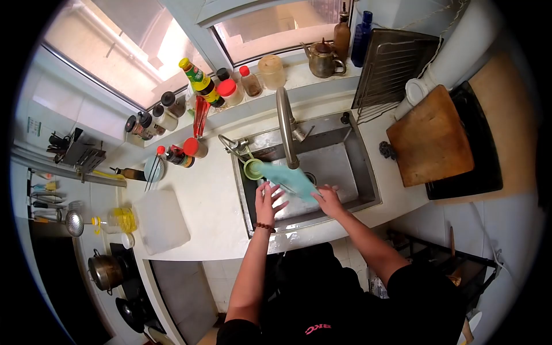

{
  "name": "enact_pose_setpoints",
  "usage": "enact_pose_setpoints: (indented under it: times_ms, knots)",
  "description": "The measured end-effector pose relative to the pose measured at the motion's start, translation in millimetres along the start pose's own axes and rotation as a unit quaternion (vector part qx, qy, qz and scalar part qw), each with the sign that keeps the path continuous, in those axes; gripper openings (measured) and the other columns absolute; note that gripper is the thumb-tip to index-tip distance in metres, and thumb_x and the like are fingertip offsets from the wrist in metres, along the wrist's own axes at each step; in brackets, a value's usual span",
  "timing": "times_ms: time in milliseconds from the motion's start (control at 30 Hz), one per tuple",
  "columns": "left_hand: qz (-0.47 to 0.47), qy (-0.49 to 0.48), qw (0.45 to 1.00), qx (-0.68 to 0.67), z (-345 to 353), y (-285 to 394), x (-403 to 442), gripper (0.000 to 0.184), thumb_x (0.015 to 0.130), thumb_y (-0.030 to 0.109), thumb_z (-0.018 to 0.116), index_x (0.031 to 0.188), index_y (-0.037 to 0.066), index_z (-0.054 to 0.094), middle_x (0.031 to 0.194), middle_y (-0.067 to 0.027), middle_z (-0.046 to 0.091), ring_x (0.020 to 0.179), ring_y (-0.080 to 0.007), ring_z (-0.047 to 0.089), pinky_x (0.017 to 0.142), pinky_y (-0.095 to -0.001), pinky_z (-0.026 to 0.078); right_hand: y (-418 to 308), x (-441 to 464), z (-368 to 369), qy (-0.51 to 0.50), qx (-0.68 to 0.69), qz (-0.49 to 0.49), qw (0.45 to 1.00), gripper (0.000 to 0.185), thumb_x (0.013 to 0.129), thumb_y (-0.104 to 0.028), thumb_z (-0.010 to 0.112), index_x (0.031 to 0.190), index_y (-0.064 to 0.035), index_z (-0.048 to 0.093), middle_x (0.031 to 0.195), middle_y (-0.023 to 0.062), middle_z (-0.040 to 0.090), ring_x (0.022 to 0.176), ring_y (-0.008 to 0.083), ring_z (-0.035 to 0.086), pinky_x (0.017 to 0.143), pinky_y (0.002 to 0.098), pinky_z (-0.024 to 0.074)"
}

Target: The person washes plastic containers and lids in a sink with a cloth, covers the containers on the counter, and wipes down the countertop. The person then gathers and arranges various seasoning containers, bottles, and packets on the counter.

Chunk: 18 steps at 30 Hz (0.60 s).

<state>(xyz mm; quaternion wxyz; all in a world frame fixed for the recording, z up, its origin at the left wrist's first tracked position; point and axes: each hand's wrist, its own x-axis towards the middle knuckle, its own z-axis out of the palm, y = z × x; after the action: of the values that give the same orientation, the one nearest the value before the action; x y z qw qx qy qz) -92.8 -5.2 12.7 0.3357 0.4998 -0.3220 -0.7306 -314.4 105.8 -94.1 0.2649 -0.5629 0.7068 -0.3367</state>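
A flat teal sheet (289,179) is held at a slant over the steel sink (361,164), just below the tall faucet (284,123). Motion blurs it, so I cannot tell whether it is a cloth or a thin board. My right hand (328,198) grips its lower right end. My left hand (268,202), with a beaded bracelet on the wrist, is beside its lower left edge with fingers spread; whether they touch it is unclear. A small green strainer (251,171) sits at the sink's left side, partly behind the sheet.
Left on the counter lie a translucent board (164,221), a light blue bowl (154,168) with chopsticks, and red-capped jars (194,148). Bottles and a metal teapot (325,59) line the windowsill. A wooden cutting board (431,138) and an oven rack (391,72) lean at the right.
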Motion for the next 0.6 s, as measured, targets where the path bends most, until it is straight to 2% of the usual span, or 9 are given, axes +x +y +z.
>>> enact_pose_setpoints:
  times_ms: [67, 100, 167, 200, 233, 300, 333, 500, 600]
  knots:
    - [0.033, 0.036, 0.993, 0.107, -27, -16, 18, 0.052, 0.103, 0.04, 0.063, 0.141, 0.007, 0.047, 0.142, -0.018, 0.054, 0.132, -0.0282, 0.053, 0.104, -0.0498, 0.05, 4, 3, -8, -0.044, 0.05, 0.078, 0.995, 0.02, 0.092, -0.019, 0.073, 0.109, -0.0074, 0.075, 0.087, 0.0124, 0.07, 0.084, 0.0266, 0.066, 0.086, 0.0371, 0.0522]
    - [0.034, 0.037, 0.993, 0.106, -48, -35, 30, 0.052, 0.103, 0.04, 0.063, 0.141, 0.007, 0.047, 0.142, -0.018, 0.054, 0.132, -0.0282, 0.053, 0.104, -0.0498, 0.05, 5, 2, -12, -0.057, 0.168, 0.125, 0.976, 0.02, 0.095, -0.021, 0.071, 0.107, -0.0051, 0.075, 0.086, 0.0094, 0.07, 0.079, 0.0217, 0.066, 0.078, 0.0352, 0.0526]
    - [0.172, 0.055, 0.92, 0.349, -85, -74, 50, 0.058, 0.101, 0.035, 0.067, 0.144, 0.002, 0.046, 0.144, -0.0166, 0.054, 0.13, -0.0265, 0.055, 0.105, -0.0416, 0.048, 6, 0, -18, -0.086, 0.392, 0.214, 0.891, 0.025, 0.1, -0.024, 0.068, 0.104, -0.0004, 0.074, 0.083, 0.0034, 0.071, 0.07, 0.0121, 0.065, 0.06, 0.0313, 0.0534]
    - [0.104, 0.036, 0.935, 0.338, -81, -65, 39, 0.057, 0.101, 0.03, 0.068, 0.144, -0.002, 0.049, 0.14, -0.0148, 0.059, 0.122, -0.0217, 0.059, 0.099, -0.0327, 0.05, 3, -1, -18, -0.084, 0.463, 0.169, 0.866, 0.028, 0.101, -0.024, 0.068, 0.109, 0.0026, 0.072, 0.088, 0.0014, 0.071, 0.075, 0.0112, 0.067, 0.064, 0.029, 0.0545]
    - [0.103, 0.04, 0.936, 0.336, -80, -62, 33, 0.057, 0.101, 0.03, 0.068, 0.144, -0.002, 0.049, 0.14, -0.0148, 0.059, 0.122, -0.0217, 0.059, 0.099, -0.0327, 0.05, -8, 0, -21, -0.089, 0.462, 0.169, 0.866, 0.028, 0.101, -0.024, 0.068, 0.109, 0.0026, 0.072, 0.088, 0.0014, 0.071, 0.075, 0.0112, 0.067, 0.064, 0.029, 0.0545]
    - [0.055, -0.075, 0.97, 0.226, -77, -59, 25, 0.045, 0.101, 0.024, 0.068, 0.136, -0.002, 0.057, 0.125, -0.0094, 0.068, 0.109, -0.015, 0.063, 0.096, -0.0307, 0.051, -29, 1, -24, -0.097, 0.554, 0.243, 0.79, 0.03, 0.1, -0.024, 0.069, 0.113, 0.0032, 0.069, 0.09, 0.0022, 0.072, 0.076, 0.0098, 0.068, 0.065, 0.0253, 0.0542]
    - [0.072, -0.052, 0.982, 0.168, -73, -61, 21, 0.036, 0.102, 0.018, 0.066, 0.132, -0.001, 0.061, 0.114, -0.0058, 0.073, 0.101, -0.0119, 0.065, 0.094, -0.0287, 0.051, -31, 4, -21, -0.1, 0.553, 0.243, 0.791, 0.03, 0.1, -0.024, 0.069, 0.113, 0.0032, 0.069, 0.09, 0.0022, 0.072, 0.076, 0.0098, 0.068, 0.065, 0.0253, 0.0542]
    - [0.078, -0.015, 0.992, 0.097, -65, -55, 12, 0.029, 0.104, 0.013, 0.061, 0.13, -0.001, 0.06, 0.116, -0.005, 0.07, 0.103, -0.0124, 0.063, 0.093, -0.0291, 0.05, -17, 19, -2, 0.014, 0.49, 0.286, 0.823, 0.026, 0.098, -0.023, 0.072, 0.109, 0.0007, 0.069, 0.092, 0.0033, 0.071, 0.075, 0.0083, 0.064, 0.052, 0.0267, 0.0484]
    - [0.087, -0.003, 0.989, 0.119, -63, -47, 9, 0.024, 0.105, 0.015, 0.061, 0.123, -0.001, 0.061, 0.111, -0.0041, 0.07, 0.099, -0.0119, 0.062, 0.091, -0.0287, 0.05, -26, 18, -11, -0.036, 0.483, 0.299, 0.822, 0.027, 0.095, -0.022, 0.075, 0.109, -0.0002, 0.069, 0.089, 0.0024, 0.069, 0.073, 0.0078, 0.063, 0.046, 0.0278, 0.0438]
